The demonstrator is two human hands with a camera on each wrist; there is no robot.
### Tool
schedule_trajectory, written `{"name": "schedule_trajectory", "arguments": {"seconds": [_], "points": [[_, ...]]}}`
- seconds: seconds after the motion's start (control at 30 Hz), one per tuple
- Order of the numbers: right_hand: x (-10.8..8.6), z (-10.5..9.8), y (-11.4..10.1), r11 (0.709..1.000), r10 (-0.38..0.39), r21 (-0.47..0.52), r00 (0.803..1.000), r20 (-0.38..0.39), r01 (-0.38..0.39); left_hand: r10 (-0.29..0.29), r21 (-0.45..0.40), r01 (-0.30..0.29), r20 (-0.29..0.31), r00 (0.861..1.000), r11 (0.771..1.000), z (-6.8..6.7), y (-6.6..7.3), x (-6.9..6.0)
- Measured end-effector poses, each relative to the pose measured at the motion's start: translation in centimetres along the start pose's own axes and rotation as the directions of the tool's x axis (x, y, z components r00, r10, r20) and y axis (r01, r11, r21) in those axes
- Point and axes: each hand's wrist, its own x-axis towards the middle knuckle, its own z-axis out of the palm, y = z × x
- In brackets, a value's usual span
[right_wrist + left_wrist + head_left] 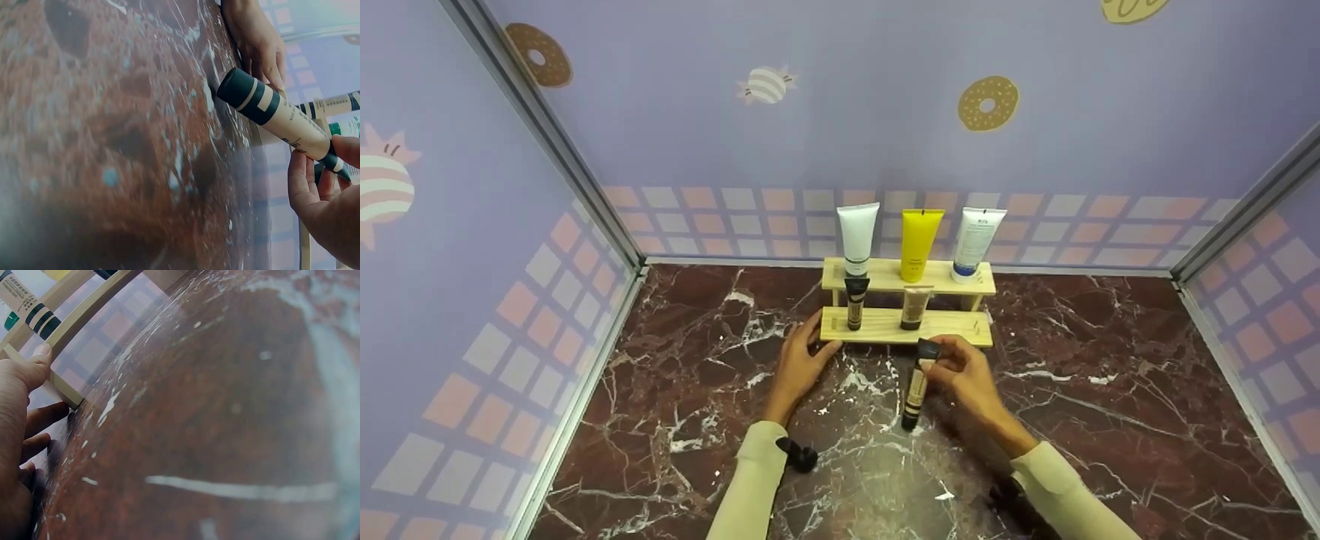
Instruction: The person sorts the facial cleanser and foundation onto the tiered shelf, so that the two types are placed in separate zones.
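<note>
My right hand [966, 375] pinches a beige and black cosmetic tube [916, 390] near its black flat end, cap downward and tilted, in front of a two-tier wooden rack [870, 324]. The right wrist view shows this tube [281, 115] between thumb and fingers. My left hand [801, 361] holds the rack's left front corner, with the thumb [39, 363] against the shelf edge in the left wrist view. On the lower tier stand a small black and beige tube [855, 304] and a brownish tube [914, 307].
On the upper tier stand a white tube [858, 238], a yellow tube [920, 244] and a white tube with a blue cap [976, 244]. The rack stands near the patterned back wall [847, 135], on a dark red marbled tabletop [697, 390]. Side walls flank the table.
</note>
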Motion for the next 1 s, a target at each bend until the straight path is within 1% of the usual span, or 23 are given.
{"name": "schedule_trajectory", "arguments": {"seconds": [0.13, 0.3, 0.47, 0.6, 0.67, 0.87, 1.0], "points": [[0.3, -0.9, -0.4, 0.996, -0.038, -0.084, 0.999, -0.022, 0.036, 0.007, -0.017, -0.007, 0.011, 1.000, 1.000, 0.0, -0.1, 0.0], [0.4, -1.8, -1.1, 0.995, -0.031, -0.094, 0.999, -0.040, 0.027, 0.024, -0.009, -0.024, -0.012, 1.000, 1.000, 0.0, 0.1, 0.0], [0.7, -2.8, -1.8, 0.995, -0.010, -0.101, 0.999, -0.053, 0.004, 0.009, -0.007, -0.009, -0.012, 1.000, 1.000, 0.0, 0.1, 0.0], [0.9, -3.7, -2.5, 0.994, -0.001, -0.109, 0.998, -0.055, -0.005, 0.008, -0.004, -0.008, -0.007, 1.000, 1.000, 0.0, 0.1, 0.0], [1.1, -4.2, -3.0, 0.993, -0.008, -0.118, 0.999, -0.049, 0.002, 0.013, -0.001, -0.013, -0.009, 1.000, 1.000, 0.0, 0.0, 0.0], [1.9, -5.5, -4.2, 0.984, -0.072, -0.164, 0.997, -0.040, 0.064, 0.037, -0.005, -0.037, -0.012, 0.999, 0.999, 0.0, -0.1, 0.0], [2.4, -6.1, -5.0, 0.975, -0.113, -0.198, 0.993, -0.034, 0.104, 0.026, 0.001, -0.026, -0.011, 1.000, 1.000, 0.0, 0.0, 0.0]]}}
